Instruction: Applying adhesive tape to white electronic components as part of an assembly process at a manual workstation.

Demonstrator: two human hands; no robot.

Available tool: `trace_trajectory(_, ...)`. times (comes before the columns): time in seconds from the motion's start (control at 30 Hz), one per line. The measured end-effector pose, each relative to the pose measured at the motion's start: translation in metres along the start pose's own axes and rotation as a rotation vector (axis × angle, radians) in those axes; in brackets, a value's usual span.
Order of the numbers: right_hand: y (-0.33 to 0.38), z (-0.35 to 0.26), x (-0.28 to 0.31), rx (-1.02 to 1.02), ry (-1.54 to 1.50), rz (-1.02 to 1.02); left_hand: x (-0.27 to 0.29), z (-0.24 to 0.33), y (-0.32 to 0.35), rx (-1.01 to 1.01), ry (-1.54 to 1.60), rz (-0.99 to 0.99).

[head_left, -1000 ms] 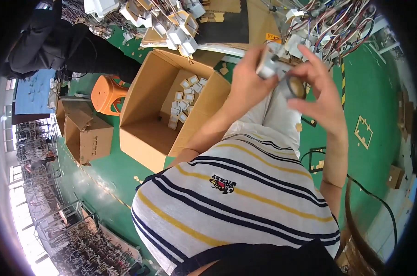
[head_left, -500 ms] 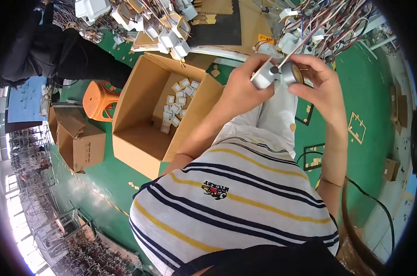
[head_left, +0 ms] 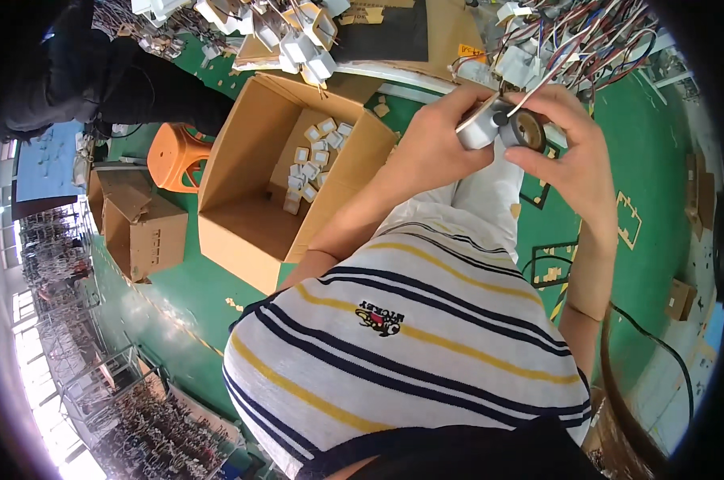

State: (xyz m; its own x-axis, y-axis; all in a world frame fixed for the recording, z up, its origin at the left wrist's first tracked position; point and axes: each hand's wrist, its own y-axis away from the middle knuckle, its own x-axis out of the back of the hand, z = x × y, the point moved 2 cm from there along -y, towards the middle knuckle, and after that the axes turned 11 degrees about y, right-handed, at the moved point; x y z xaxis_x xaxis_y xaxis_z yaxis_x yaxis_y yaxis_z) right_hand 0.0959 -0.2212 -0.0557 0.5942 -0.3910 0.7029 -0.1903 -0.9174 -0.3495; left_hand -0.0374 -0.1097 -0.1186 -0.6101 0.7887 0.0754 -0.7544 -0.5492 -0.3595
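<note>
My left hand (head_left: 435, 146) is closed round a small white plastic housing (head_left: 477, 133), held above my lap. A black cable grommet (head_left: 500, 118) sits on the housing's right side, with a pale cable (head_left: 535, 90) running up and to the right from it. In the fingers of my right hand (head_left: 576, 160) is a roll of dark grey tape (head_left: 514, 136), its round core facing right. The roll is right up against the housing and grommet. Whether a strip of tape is stuck on the cable is too small to make out.
A large open cardboard box (head_left: 250, 256) at left holds several white housings (head_left: 310, 170). Wired white housings (head_left: 302, 46) and tangled cables (head_left: 594, 52) crowd the bench ahead. An orange stool (head_left: 167, 157) stands beyond the box, near a person's dark-clothed leg (head_left: 166, 88).
The tape roll has turned, so more of its core shows. Both hands appear slightly farther right as the whole view shifts; they keep hold of the housing and the roll.
</note>
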Motion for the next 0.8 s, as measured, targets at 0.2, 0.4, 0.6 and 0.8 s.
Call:
trace_trajectory(0.2,0.002,0.015,0.000,0.102,-0.205,-0.160,-0.009,0.001,-0.001,0.040,0.092,-0.081)
trace_trajectory(0.4,0.002,0.014,-0.004,0.125,-0.286,-0.221,-0.012,-0.016,-0.003,-0.066,0.066,0.111)
trace_trajectory(0.6,0.010,-0.014,-0.017,-0.170,-0.470,-0.005,-0.008,-0.017,-0.007,-0.234,-0.243,0.278)
trace_trajectory(0.8,-0.008,0.033,0.017,-0.432,-0.413,-0.442,-0.011,0.010,-0.002,0.524,1.061,-0.667)
